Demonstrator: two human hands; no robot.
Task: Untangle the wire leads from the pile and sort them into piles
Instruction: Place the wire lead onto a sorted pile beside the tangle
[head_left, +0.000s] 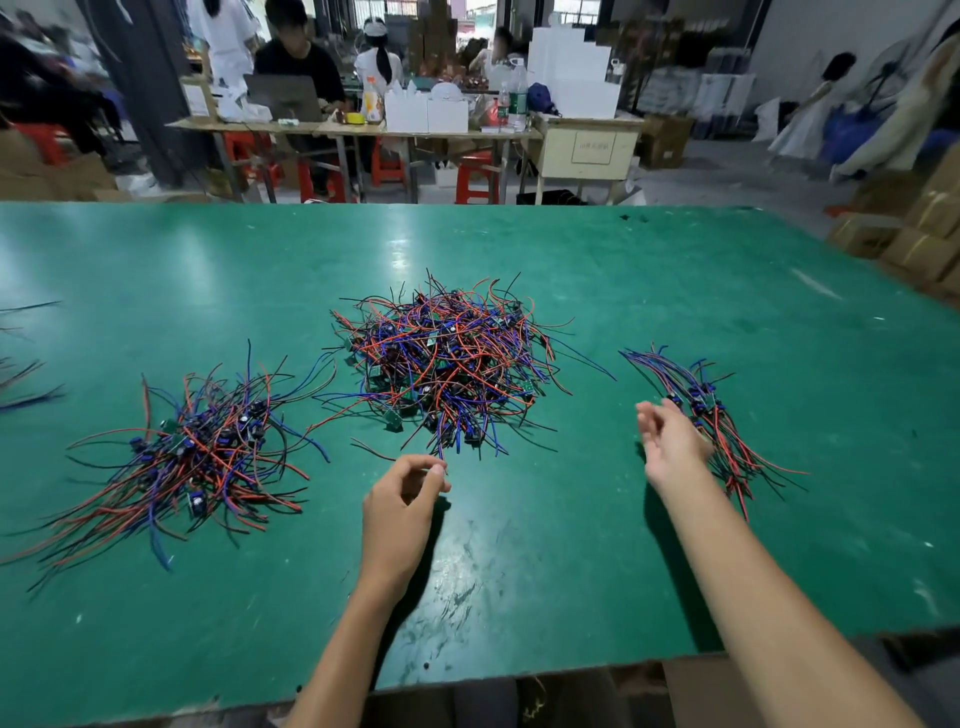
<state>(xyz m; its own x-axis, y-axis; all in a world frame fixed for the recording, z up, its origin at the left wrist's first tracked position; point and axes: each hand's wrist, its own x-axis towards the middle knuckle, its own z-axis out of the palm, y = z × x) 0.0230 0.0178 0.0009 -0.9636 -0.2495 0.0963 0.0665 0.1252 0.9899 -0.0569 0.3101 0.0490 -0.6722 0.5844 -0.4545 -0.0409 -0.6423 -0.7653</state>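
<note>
A big tangled pile of red, blue and black wire leads (447, 364) with small green boards lies mid-table. To the left sits a looser pile (197, 457), and a small aligned bundle (711, 415) lies to the right. My left hand (402, 499) is at the near edge of the tangled pile, its fingers curled, thumb and forefinger pinching the tip of a dark wire lead (441, 457) that trails out of it. My right hand (670, 441) hovers just left of the right bundle with relaxed fingers and holds nothing; it is slightly blurred.
The green table (675, 286) stretches wide, and its near edge runs below my forearms. A few loose wires (26, 384) lie at the far left edge. Cardboard boxes (914, 234) stand off the table's right side. Behind the table, people sit at other benches.
</note>
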